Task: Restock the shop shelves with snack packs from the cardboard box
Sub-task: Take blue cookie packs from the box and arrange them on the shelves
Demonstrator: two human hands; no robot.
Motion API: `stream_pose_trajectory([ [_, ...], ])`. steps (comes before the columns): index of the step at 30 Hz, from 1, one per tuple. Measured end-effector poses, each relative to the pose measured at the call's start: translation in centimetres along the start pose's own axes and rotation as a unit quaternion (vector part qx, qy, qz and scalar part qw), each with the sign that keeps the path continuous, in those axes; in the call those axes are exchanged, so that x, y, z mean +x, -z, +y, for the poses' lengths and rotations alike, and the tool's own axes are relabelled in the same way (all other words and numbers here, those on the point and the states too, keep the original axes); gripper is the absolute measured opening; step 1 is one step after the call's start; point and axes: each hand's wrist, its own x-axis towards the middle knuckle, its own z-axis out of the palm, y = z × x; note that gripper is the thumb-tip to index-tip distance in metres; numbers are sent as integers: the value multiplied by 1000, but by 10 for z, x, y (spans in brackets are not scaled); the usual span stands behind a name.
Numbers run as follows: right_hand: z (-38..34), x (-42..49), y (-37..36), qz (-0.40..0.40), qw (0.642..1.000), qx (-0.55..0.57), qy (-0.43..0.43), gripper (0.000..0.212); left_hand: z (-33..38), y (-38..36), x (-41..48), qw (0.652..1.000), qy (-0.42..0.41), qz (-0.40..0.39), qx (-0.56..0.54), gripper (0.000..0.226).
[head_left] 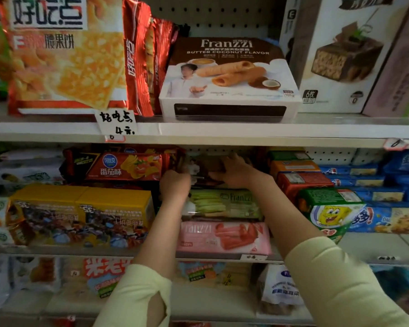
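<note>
In the head view, a dark brown flat snack pack [207, 169] is being set on top of a stack on the middle shelf [316, 142], above a green Franzzi wafer pack [224, 204] and a pink Franzzi wafer pack [222, 238]. The left hand [175, 185] is curled at the pack's left near corner and appears to pinch it. The right hand [236, 172] is laid over the pack's right part with fingers fairly straight, pressing or steering it; whether the thumb is hooked beneath cannot be told.

The step is judged best done by keeping the pack level and sliding it straight towards the far pegboard back. It should be squared with the packs beneath, so that its near edge lines up with theirs and the red tomato-flavour crisp pack [125, 167] just to the left is not pushed aside.

The pack lies flat, its long axis running left to right along the shelf, with one long edge towards the near side.
</note>
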Motion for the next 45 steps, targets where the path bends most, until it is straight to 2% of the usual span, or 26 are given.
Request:
stream_pose_trajectory([
  [2,0,-1,-2,25,999,-18,13,73,-6,1,3,999,-14,-3,-50,29],
  [6,-4,-6,-10,118,991,-55,36,71,-12,2,-1,991,-26,-11,-127,27],
  [8,-5,-9,-13,134,989,-58,37,70,-15,4,-4,990,-32,-11,-135,19],
  [10,-3,-12,-11,126,990,-49,39,70,-16,7,-9,990,-40,-8,-133,14],
  [13,-2,-12,-3,103,994,-28,38,67,-18,8,-9,995,-80,-1,-60,43],
  [17,-7,-9,2,63,997,-25,23,55,-14,10,-4,997,-72,-27,9,56],
  [21,-11,-2,-3,71,997,-12,9,49,-6,16,-3,994,-62,-17,93,47],
  [27,-10,4,-12,22,998,-48,-24,51,-10,1,-3,996,-50,0,78,40],
  [33,-16,-7,-22,148,988,-38,-23,45,-16,-2,-10,995,-89,23,49,35],
  [38,-29,-36,-34,216,975,-38,32,44,-18,-3,-33,990,-124,49,50,46],
  [40,-33,-55,-42,204,978,-20,28,50,-22,-5,-48,992,-106,52,46,50],
  [45,-22,-81,-65,79,995,-61,28,67,-26,-14,-67,994,-53,38,89,57],
])
